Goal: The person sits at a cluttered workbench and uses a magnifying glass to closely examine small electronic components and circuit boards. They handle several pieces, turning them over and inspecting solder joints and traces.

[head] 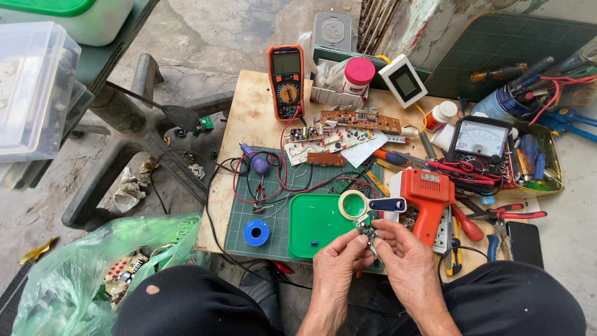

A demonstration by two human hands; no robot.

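My left hand (339, 264) and my right hand (403, 254) meet just in front of the low wooden table (249, 112). Together they pinch a small circuit board (367, 231) between their fingertips, held above the near edge of a green plastic tray (311, 227). A magnifying glass with a dark blue handle (367, 204) lies just beyond the board. An orange soldering gun (429, 199) stands right of my right hand. A blue solder spool (256, 233) rests on the green cutting mat (249, 205) to the left.
An orange multimeter (286, 81), long circuit boards (360, 121), an analog meter (479, 140), pliers and screwdrivers (497, 214) and a black phone (523, 242) crowd the table. A green bag of boards (93, 274) sits bottom left, beside a chair base (124, 124). My knees frame the bottom.
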